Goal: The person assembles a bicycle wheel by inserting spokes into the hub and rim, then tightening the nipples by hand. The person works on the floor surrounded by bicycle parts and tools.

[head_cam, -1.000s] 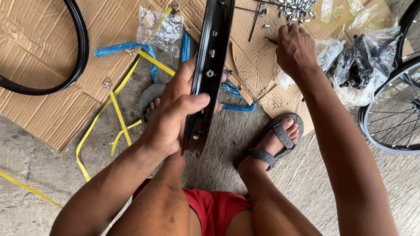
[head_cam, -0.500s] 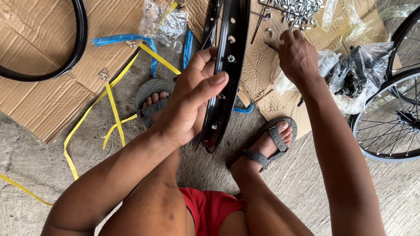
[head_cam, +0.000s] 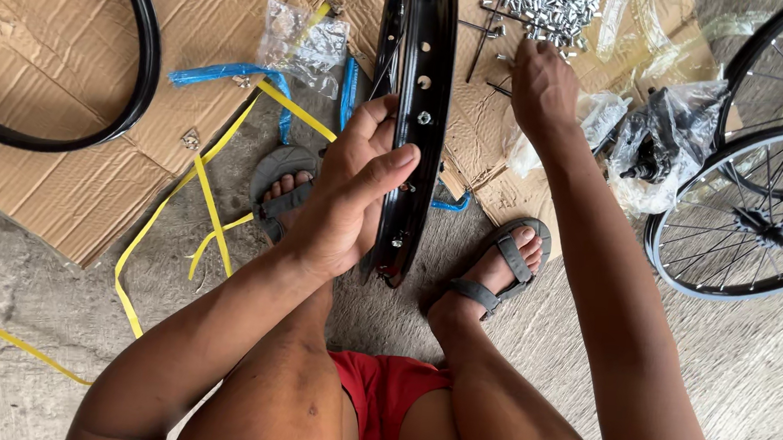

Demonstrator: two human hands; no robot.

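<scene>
Gripping the upright black metal bicycle rim (head_cam: 416,110) w/ left hand (head_cam: 348,198) clamped on its edge, right hand (head_cam: 542,85) curled near silver spoke nipples (head_cam: 543,4) beyond; rim prob stiff, light, best held at edge.

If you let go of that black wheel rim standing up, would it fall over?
Probably. The rim stands on its thin edge, steadied by the left hand, so it would likely tip or roll. It looks stiff, not floppy.

My left hand (head_cam: 356,194) covers part of the upright black metal wheel rim (head_cam: 419,110), whose top the frame cuts off. My right hand (head_cam: 542,87) hides its own fingertips. The spoked wheels (head_cam: 755,221) run off right.
</scene>
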